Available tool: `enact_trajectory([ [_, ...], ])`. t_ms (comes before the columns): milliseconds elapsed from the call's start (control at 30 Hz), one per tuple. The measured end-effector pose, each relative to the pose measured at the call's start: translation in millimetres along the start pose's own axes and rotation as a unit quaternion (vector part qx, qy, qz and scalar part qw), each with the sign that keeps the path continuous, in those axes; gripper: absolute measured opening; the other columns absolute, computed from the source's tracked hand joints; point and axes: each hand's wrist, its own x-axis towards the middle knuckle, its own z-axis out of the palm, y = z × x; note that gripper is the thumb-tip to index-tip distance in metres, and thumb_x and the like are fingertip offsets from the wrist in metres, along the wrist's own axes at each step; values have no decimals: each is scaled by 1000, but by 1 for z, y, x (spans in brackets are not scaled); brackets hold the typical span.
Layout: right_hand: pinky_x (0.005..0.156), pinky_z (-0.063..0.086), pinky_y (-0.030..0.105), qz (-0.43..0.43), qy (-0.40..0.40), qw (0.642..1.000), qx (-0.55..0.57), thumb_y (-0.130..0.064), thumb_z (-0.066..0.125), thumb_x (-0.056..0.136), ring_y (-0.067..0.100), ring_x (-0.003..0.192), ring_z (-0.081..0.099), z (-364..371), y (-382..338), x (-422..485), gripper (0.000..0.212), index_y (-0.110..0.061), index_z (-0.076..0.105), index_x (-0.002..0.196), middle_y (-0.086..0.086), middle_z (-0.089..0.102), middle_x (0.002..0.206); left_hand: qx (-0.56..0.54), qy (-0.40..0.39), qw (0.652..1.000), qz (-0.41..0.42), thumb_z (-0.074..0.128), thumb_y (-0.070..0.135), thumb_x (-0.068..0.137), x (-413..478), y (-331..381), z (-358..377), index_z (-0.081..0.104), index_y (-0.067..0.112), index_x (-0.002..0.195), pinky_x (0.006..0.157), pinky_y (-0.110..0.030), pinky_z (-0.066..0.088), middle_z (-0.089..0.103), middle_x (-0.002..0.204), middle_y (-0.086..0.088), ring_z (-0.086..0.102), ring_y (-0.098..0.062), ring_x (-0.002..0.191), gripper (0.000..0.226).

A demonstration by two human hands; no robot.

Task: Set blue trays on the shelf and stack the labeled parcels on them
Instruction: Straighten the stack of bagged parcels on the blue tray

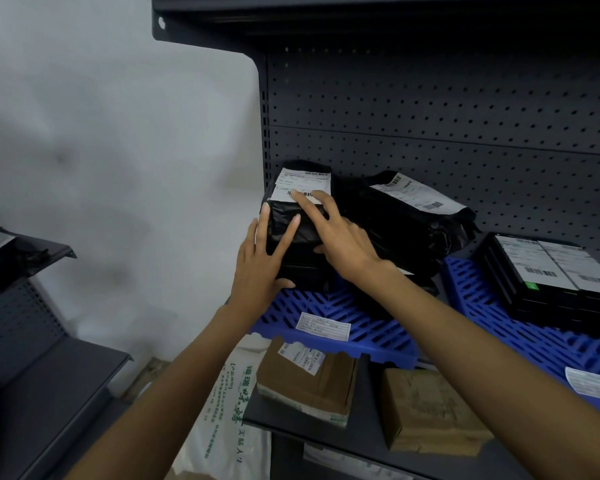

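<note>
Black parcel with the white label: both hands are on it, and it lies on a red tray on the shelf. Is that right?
Not quite: the head view shows the tray is blue, not red. The rest holds: the left hand and right hand are both on the black parcel with the white label, and it lies on that tray on the shelf.

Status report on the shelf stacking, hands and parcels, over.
Left hand flat against side of top black parcel, right hand flat on its label. Parcel sits atop others on left blue tray. Second black parcel crowds its right.
</note>
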Motion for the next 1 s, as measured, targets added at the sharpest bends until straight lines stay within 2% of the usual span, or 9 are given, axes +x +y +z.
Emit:
enact_trajectory([
  [67,65,58,43,1,-8,1000,-18,0,69,83,31,103,63,-3,-2,1,109,-38,-3,155,5,5,162,37,-2,999,1,75,58,72,-7,-1,-8,1,35,155,112,-56,33,-9,163,-16,11,-42,149,114],
  [167,69,54,42,-6,-27,999,-36,-14,71,86,34,114,58,-11,-1,-1,106,-37,-6,155,3,-2,163,46,27,999,5,64,53,86,-13,-3,-24,16,31,156,115,-59,23,4,165,-9,12,-38,149,88],
  [300,70,50,42,-22,-2,997,-70,-38,61,94,33,125,48,-33,16,-14,84,-35,3,155,0,2,164,21,69,997,25,44,49,99,-3,12,-43,34,26,151,118,-56,13,13,163,-8,8,-31,151,58],
  [467,92,49,49,-2,26,996,-84,-46,44,100,31,137,37,-67,72,-42,61,-30,21,154,-2,10,163,47,70,992,89,43,39,100,33,60,-56,41,22,146,120,-51,16,35,154,-6,20,-30,148,49],
  [633,94,47,51,63,28,995,-69,-50,39,100,32,133,39,-83,141,-70,57,-28,28,151,-1,20,160,17,28,991,128,44,36,102,54,112,-47,44,17,145,122,-42,14,43,150,-3,24,-25,148,48],
  [767,110,33,52,69,-50,996,-6,-60,30,98,31,143,27,-79,190,-81,62,-33,21,153,0,17,162,8,5,994,113,38,45,102,66,150,-32,43,18,147,119,-35,27,46,148,-3,35,-21,143,52],
  [833,114,29,51,68,-65,995,31,-62,27,97,30,144,25,-74,211,-84,62,-36,19,153,2,18,162,8,0,996,89,34,49,102,72,169,-25,42,21,147,108,-34,40,47,148,-2,43,-21,137,54],
  [933,115,30,45,48,-83,991,93,-62,28,97,27,143,30,-66,233,-83,60,-38,20,152,0,26,159,12,-23,999,22,28,55,100,83,197,-14,35,28,149,92,-42,50,41,151,0,49,-28,130,57],
  [1000,113,32,41,28,-107,986,124,-62,30,97,25,140,35,-60,244,-81,59,-40,18,151,-1,28,158,13,-44,999,-23,26,59,98,90,214,-5,32,34,150,88,-45,51,36,153,0,50,-32,127,58],
])
